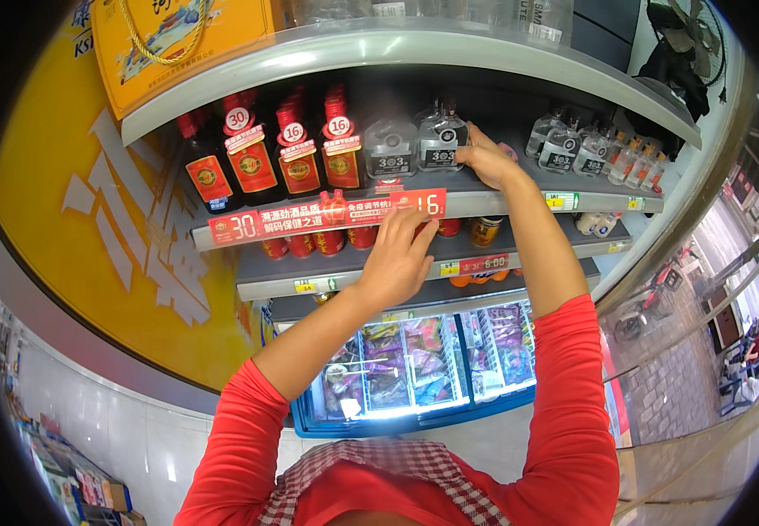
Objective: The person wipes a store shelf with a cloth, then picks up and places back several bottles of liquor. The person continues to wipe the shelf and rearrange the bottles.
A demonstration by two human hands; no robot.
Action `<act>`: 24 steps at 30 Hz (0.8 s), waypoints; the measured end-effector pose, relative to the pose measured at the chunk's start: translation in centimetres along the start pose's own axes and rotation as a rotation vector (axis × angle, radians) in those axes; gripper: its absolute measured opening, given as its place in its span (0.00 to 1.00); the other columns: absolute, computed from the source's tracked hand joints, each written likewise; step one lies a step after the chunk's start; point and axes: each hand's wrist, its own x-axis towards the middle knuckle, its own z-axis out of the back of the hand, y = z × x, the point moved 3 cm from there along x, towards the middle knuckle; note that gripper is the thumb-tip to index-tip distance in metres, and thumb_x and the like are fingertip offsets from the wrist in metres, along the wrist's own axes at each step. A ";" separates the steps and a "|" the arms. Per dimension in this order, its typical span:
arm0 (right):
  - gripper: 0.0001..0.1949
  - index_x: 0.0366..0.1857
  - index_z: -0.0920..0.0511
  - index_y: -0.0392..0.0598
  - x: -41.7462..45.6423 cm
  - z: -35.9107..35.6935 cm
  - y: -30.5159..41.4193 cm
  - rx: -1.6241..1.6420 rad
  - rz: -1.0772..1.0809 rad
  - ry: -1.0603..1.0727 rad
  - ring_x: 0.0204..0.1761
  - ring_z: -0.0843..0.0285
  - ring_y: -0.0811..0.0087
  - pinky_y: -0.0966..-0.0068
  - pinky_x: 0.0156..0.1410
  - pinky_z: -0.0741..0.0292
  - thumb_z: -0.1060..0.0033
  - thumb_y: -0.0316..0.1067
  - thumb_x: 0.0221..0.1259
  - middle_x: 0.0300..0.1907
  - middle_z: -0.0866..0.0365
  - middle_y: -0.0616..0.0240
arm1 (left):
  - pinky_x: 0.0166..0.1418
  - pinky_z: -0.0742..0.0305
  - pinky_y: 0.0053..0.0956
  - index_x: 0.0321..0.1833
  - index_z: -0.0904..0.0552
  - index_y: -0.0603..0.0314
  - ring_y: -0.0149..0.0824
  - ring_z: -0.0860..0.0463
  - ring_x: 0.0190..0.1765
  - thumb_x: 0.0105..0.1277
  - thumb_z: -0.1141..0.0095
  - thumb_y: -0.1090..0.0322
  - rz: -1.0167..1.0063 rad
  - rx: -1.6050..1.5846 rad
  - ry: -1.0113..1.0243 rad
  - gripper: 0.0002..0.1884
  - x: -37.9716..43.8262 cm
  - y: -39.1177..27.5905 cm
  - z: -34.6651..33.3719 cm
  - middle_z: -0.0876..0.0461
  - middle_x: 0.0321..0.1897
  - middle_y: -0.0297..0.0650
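My right hand (pixel 490 161) grips the right side of a clear glass liquor bottle (pixel 442 135) with a dark label, its thumb at the front and the other fingers partly hidden behind. The bottle stands upright on the upper shelf. Directly left of it is a similar clear bottle (pixel 391 148). My left hand (pixel 398 256) is empty, fingers a little apart, in front of the red price strip (pixel 287 220) on the shelf edge; whether the fingertips touch it I cannot tell. Dark red-capped bottles (pixel 299 171) line the shelf's left part. Something pink (pixel 508 152) shows behind my right wrist.
Smaller clear bottles (pixel 558 150) stand farther right on the same shelf. Red cans (pixel 329 242) and a gold can (pixel 486 231) sit one level lower. A lit freezer (pixel 379 421) with packaged goods lies below. A glass pane (pixel 655 368) borders the right, a fan (pixel 695 39) the upper right.
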 end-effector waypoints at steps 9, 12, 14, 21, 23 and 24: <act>0.42 0.70 0.46 0.26 -1.0 -1.8 1.8 0.060 0.021 -0.027 0.56 0.29 0.65 0.75 0.65 0.34 0.42 0.26 0.45 0.54 0.26 0.50 | 0.75 0.44 0.55 0.66 0.31 0.69 0.59 0.37 0.69 0.55 0.35 0.73 0.114 -0.024 0.013 0.33 -4.9 -1.0 0.4 0.34 0.64 0.56; 0.38 0.67 0.40 0.27 -0.7 -1.0 1.0 0.018 0.045 -0.073 0.59 0.29 0.61 0.74 0.67 0.34 0.41 0.28 0.46 0.57 0.26 0.46 | 0.75 0.44 0.54 0.66 0.31 0.69 0.59 0.37 0.69 0.55 0.35 0.74 0.155 -0.006 -0.002 0.33 -5.0 -0.6 1.0 0.35 0.65 0.57; 0.34 0.65 0.38 0.29 -0.8 0.1 -0.2 -0.309 0.070 -0.364 0.60 0.28 0.58 0.72 0.66 0.32 0.42 0.29 0.50 0.59 0.27 0.44 | 0.73 0.41 0.51 0.67 0.33 0.71 0.59 0.37 0.69 0.54 0.36 0.75 0.169 0.023 -0.022 0.35 -4.5 -0.3 1.6 0.35 0.65 0.57; 0.13 0.49 0.21 0.39 -5.5 -3.6 4.5 -0.526 0.316 -0.306 0.46 0.16 0.56 0.67 0.52 0.22 0.44 0.30 0.62 0.44 0.16 0.50 | 0.69 0.35 0.46 0.67 0.35 0.73 0.60 0.33 0.66 0.56 0.37 0.75 0.265 0.083 -0.110 0.35 -1.7 2.1 3.7 0.34 0.64 0.58; 0.10 0.43 0.18 0.41 -6.3 -5.4 5.9 -0.530 0.368 -0.244 0.41 0.16 0.53 0.64 0.50 0.21 0.43 0.30 0.62 0.36 0.15 0.53 | 0.66 0.31 0.44 0.66 0.34 0.74 0.58 0.31 0.64 0.57 0.38 0.75 0.256 0.096 -0.127 0.33 0.0 2.4 4.2 0.33 0.64 0.58; 0.10 0.44 0.18 0.41 -6.4 -6.1 6.5 -0.566 0.401 -0.207 0.42 0.16 0.52 0.64 0.50 0.21 0.43 0.30 0.62 0.37 0.15 0.53 | 0.66 0.31 0.44 0.66 0.34 0.74 0.58 0.30 0.63 0.57 0.38 0.75 0.252 0.096 -0.135 0.32 0.9 2.5 4.6 0.33 0.64 0.58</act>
